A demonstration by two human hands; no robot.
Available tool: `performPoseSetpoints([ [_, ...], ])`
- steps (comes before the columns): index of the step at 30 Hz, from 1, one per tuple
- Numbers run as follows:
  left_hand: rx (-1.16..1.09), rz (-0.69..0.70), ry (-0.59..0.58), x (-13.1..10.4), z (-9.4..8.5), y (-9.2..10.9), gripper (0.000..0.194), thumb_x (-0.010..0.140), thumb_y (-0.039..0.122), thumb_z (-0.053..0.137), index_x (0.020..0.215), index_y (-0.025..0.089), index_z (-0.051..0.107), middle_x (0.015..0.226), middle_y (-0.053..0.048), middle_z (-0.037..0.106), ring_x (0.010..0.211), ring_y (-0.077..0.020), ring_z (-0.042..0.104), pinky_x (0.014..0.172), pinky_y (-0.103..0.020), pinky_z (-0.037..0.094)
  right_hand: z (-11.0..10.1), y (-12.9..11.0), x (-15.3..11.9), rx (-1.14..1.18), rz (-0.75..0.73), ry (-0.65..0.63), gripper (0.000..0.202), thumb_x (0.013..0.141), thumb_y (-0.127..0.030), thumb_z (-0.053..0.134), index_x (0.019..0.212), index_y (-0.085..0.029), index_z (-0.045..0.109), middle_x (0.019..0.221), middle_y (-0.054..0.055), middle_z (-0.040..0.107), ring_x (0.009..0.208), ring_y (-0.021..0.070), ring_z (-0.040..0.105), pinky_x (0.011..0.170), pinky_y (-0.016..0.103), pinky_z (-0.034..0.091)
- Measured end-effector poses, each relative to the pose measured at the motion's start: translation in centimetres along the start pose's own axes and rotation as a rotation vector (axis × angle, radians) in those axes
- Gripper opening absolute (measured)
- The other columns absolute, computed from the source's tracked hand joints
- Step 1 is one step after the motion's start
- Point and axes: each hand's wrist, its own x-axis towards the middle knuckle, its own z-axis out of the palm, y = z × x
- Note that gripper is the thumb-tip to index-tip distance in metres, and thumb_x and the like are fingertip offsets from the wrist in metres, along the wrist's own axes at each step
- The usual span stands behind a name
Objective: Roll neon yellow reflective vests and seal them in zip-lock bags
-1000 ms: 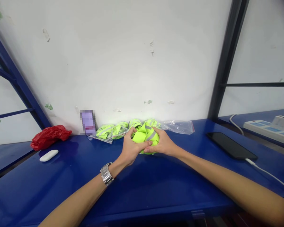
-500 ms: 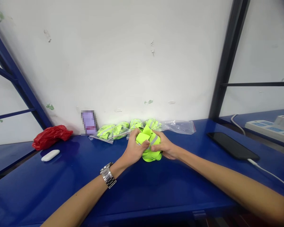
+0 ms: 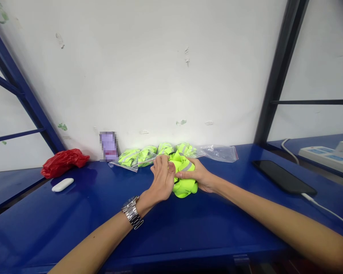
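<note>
Both my hands grip one bunched neon-yellow vest [image 3: 185, 179] with grey reflective stripes, low over the blue shelf [image 3: 188, 224]. My left hand [image 3: 162, 179], with a metal watch on its wrist, presses on the vest's left side. My right hand [image 3: 198, 176] holds the right side, thumb on top. Just behind, by the wall, lie bagged yellow vests [image 3: 137, 156] in clear plastic.
An empty clear zip bag [image 3: 220, 152] lies to the back right. A black phone [image 3: 283, 177] on a white cable rests at the right, a power strip [image 3: 327, 155] beyond. A red plastic bag [image 3: 63, 162] and a small white case [image 3: 62, 184] sit at the left. Dark shelf uprights flank both sides.
The bundle has come slightly toward me and to the right. My left hand has shifted over its left side, and the vest looks more tightly bunched.
</note>
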Motion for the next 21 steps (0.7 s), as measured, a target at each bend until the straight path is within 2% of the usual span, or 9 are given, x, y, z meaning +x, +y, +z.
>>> performPoseSetpoints([
  [4,-0.083,0.009,-0.007,0.3,0.2,0.0,0.049,0.095,0.06,0.013,0.098,0.02,0.042,0.099,-0.006,0.041,0.096,-0.0214,0.042,0.09,-0.044,0.037,0.1,0.3,0.3,-0.011,-0.005,0.086,0.052,0.046,-0.019,0.088,0.093,-0.015,0.065,0.083,0.003,0.071,0.073,0.0191,0.067,0.072,0.033,0.055],
  [7,-0.31,-0.033,-0.009,1.3,0.5,-0.4,0.05,0.094,0.063,0.021,0.094,0.019,0.047,0.097,-0.006,0.046,0.097,-0.0202,0.046,0.094,-0.039,0.039,-0.4,0.2,0.6,-0.037,-0.037,0.11,0.051,0.046,-0.02,0.088,0.091,-0.015,0.066,0.081,0.004,0.072,0.072,0.02,0.068,0.071,0.034,0.055],
  [10,-0.569,-0.132,0.036,3.1,1.1,-1.4,0.059,0.094,0.061,0.011,0.1,0.018,0.051,0.097,-0.008,0.054,0.095,-0.0211,0.054,0.087,-0.037,0.045,-1.4,-1.1,1.0,-0.095,-0.099,0.172,0.053,0.044,-0.02,0.088,0.092,-0.015,0.067,0.084,0.005,0.073,0.074,0.0225,0.068,0.07,0.036,0.057],
  [13,-0.59,-0.128,0.103,4.9,2.2,-2.5,0.054,0.096,0.054,0.016,0.105,0.016,0.052,0.099,-0.01,0.059,0.093,-0.0233,0.059,0.079,-0.037,0.049,-2.6,-3.4,1.3,-0.12,-0.204,0.286,0.053,0.043,-0.022,0.088,0.091,-0.015,0.068,0.087,0.006,0.073,0.077,0.0252,0.069,0.07,0.038,0.058],
  [15,-0.555,-0.07,0.083,5.7,3.5,-2.5,0.038,0.093,0.048,0.036,0.1,0.017,0.056,0.099,-0.01,0.062,0.096,-0.0246,0.059,0.086,-0.039,0.048,-3.2,-5.1,1.3,-0.114,-0.294,0.345,0.051,0.042,-0.023,0.088,0.088,-0.015,0.067,0.086,0.006,0.073,0.077,0.0259,0.069,0.07,0.038,0.058],
  [17,-0.51,0.063,-0.028,6.1,5.3,-1.8,0.025,0.087,0.038,0.051,0.098,0.017,0.06,0.104,-0.01,0.063,0.104,-0.0259,0.057,0.096,-0.04,0.044,-3.7,-6.4,1.1,-0.104,-0.376,0.388,0.048,0.043,-0.023,0.088,0.086,-0.015,0.066,0.084,0.005,0.072,0.076,0.0253,0.069,0.07,0.038,0.058],
  [18,-0.468,0.16,-0.109,6.3,6.4,-1.1,0.023,0.085,0.033,0.053,0.1,0.018,0.061,0.11,-0.01,0.063,0.109,-0.0263,0.056,0.1,-0.04,0.041,-3.9,-7.0,1.0,-0.097,-0.405,0.406,0.048,0.044,-0.023,0.087,0.086,-0.015,0.066,0.084,0.005,0.072,0.076,0.025,0.068,0.07,0.038,0.058],
  [20,-0.225,0.469,-0.328,6.9,8.9,0.6,0.031,0.087,0.027,0.048,0.116,0.017,0.055,0.128,-0.013,0.055,0.12,-0.0275,0.05,0.106,-0.042,0.036,-4.2,-7.7,0.9,-0.087,-0.433,0.431,0.048,0.044,-0.022,0.087,0.086,-0.015,0.066,0.084,0.005,0.072,0.075,0.0251,0.068,0.069,0.038,0.058],
  [21,-0.096,0.551,-0.384,7.3,10.2,1.6,0.035,0.089,0.027,0.045,0.122,0.016,0.051,0.132,-0.014,0.052,0.124,-0.0281,0.047,0.108,-0.043,0.033,-4.3,-7.9,0.8,-0.086,-0.436,0.443,0.048,0.044,-0.022,0.087,0.087,-0.014,0.066,0.084,0.005,0.072,0.076,0.0255,0.068,0.07,0.038,0.058],
])
